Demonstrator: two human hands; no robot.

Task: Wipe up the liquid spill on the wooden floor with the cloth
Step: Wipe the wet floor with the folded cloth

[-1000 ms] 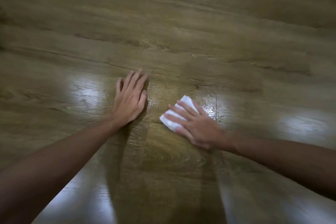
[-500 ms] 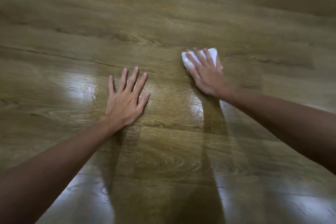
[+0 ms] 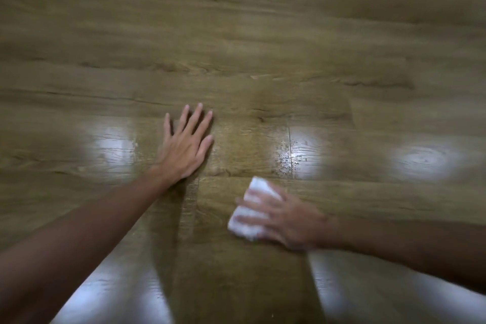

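on the wooden floor (image 3: pixel 263 34), right hand (image 3: pixel 286 218) fingers flat press cloth (image 3: pixel 252 229), left hand (image 3: pixel 184 147) splayed.

Two hands: the left hand (image 3: pixel 184 148) and the right hand (image 3: pixel 286 218); one white cloth (image 3: pixel 249 227); one wooden floor (image 3: pixel 236 34); one patch of wet droplets (image 3: pixel 285 158) on it; three round bright glares across the boards, more along the floor's near edge.
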